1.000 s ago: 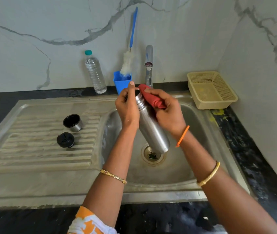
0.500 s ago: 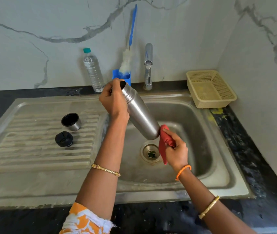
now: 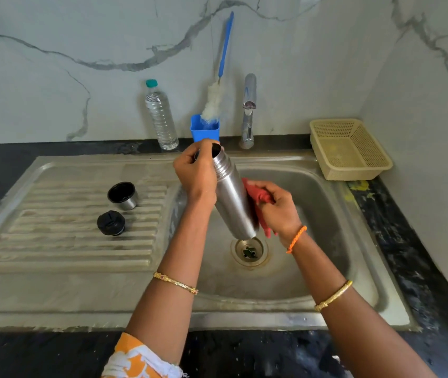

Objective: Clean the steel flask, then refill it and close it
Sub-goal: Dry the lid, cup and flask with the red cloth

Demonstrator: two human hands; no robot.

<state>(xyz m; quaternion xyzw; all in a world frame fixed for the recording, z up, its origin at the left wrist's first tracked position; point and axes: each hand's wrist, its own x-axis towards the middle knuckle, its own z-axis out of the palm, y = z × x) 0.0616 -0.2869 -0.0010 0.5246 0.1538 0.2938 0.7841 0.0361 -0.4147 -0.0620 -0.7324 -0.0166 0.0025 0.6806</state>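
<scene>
Over the sink basin [image 3: 326, 203], steel flask [image 3: 233, 203] tilted, mouth at 11 o'clock. Left hand [image 3: 195, 173] grips neck; right hand [image 3: 277, 205] presses red cloth [image 3: 255, 195] against body. Risk: wet steel slipping, flask dropping onto drain [image 3: 250, 252].

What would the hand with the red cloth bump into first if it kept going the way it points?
The right hand points left, pressing the red cloth against the steel flask. So the flask is met first. Beyond it the left hand grips the flask's neck, though depth is hard to judge.
</scene>
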